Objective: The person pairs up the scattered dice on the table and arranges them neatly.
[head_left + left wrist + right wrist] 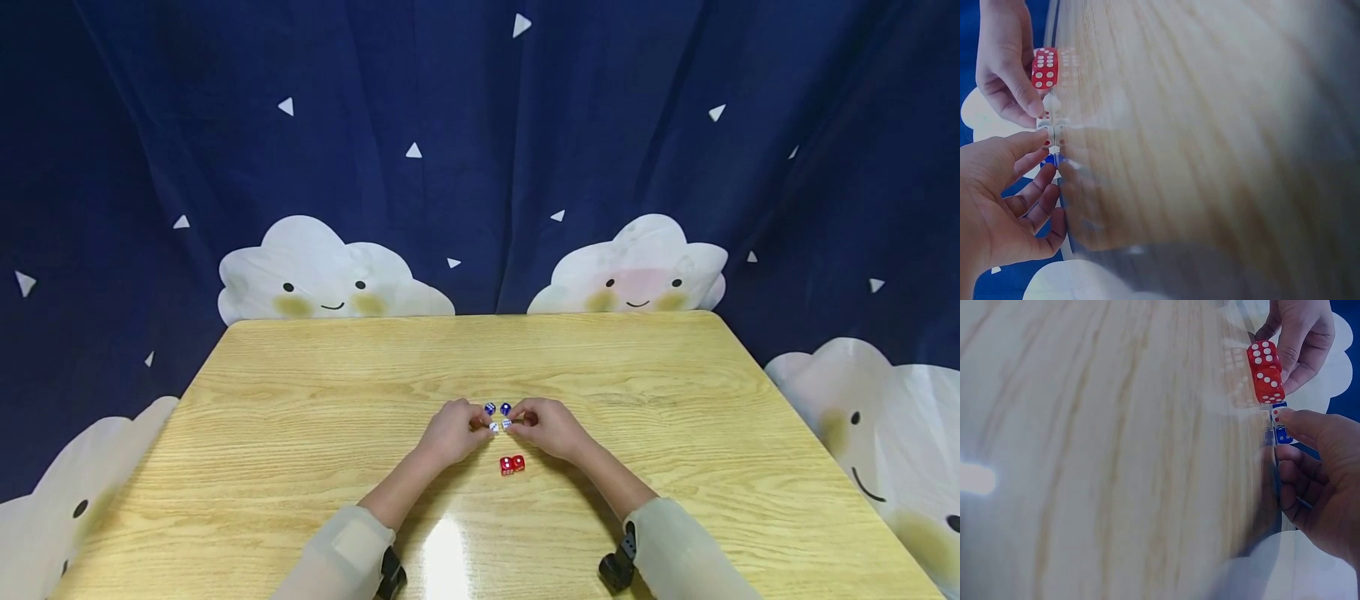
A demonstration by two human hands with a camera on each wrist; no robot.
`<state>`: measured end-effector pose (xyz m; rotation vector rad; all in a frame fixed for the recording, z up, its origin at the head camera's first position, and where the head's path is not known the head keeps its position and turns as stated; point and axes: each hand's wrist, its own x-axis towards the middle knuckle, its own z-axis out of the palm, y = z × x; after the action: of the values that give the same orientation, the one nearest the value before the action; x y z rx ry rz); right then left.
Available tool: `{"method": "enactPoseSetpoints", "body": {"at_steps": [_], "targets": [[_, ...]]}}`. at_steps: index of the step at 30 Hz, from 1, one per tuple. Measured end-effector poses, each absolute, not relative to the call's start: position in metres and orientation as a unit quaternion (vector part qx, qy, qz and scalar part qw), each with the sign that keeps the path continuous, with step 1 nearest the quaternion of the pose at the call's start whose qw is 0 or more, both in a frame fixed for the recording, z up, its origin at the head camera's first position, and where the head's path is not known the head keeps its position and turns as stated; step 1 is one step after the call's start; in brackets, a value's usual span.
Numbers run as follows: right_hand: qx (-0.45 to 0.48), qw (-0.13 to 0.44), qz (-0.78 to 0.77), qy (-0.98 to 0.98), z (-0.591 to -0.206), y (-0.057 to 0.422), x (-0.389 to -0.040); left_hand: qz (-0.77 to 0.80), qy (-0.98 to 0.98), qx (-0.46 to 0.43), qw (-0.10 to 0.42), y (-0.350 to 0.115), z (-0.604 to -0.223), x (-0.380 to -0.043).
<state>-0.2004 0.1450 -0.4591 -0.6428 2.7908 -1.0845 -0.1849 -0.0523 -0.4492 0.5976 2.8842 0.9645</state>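
Fingers (1038,189) of the left hand (452,429) are pinching the left white die (493,427), closing down to its width, while the right hand (553,427) is gripping the right white die (507,423) in a matching thumb-side pinch. Both white dice are sitting just beside each other mid-bench (300,417), two blue dice (506,409) are lying right beyond them, and two red dice (507,466) are resting together nearer the person, between the forearms.
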Motion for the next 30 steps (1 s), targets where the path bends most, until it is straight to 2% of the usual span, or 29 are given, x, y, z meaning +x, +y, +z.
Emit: {"method": "enactPoseSetpoints", "body": {"at_steps": [30], "targets": [[-0.222,0.042,-0.355,0.907,-0.4579,0.1404,-0.1998,0.308,0.932,0.191,0.022,-0.0505,-0.4500,-0.1840]]}}
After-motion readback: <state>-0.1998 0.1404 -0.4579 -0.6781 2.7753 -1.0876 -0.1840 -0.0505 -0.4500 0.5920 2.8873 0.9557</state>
